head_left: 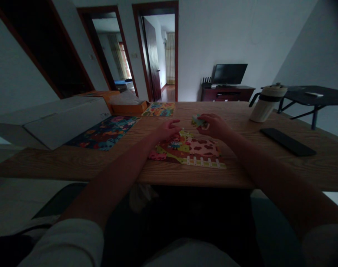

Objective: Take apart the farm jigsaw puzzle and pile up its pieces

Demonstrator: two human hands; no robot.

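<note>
A partly assembled jigsaw puzzle (180, 149) lies on the wooden table in front of me, with a cow, a white fence and a small figure on it. My left hand (169, 130) hovers over or rests on its upper left part, fingers spread and stretched out. Just beyond the puzzle's upper right edge, my right hand (212, 124) pinches a light blue and green puzzle piece (196, 120), lifted off the table or tilted against it; I cannot tell which. The fingers partly cover the piece.
At the left a large white box (60, 118) sits over a dark blue picture sheet (108, 131). Behind are an orange box (130, 108) and a yellow picture sheet (160, 109). A beige jug (266, 104) and a flat black object (287, 141) stand or lie at the right.
</note>
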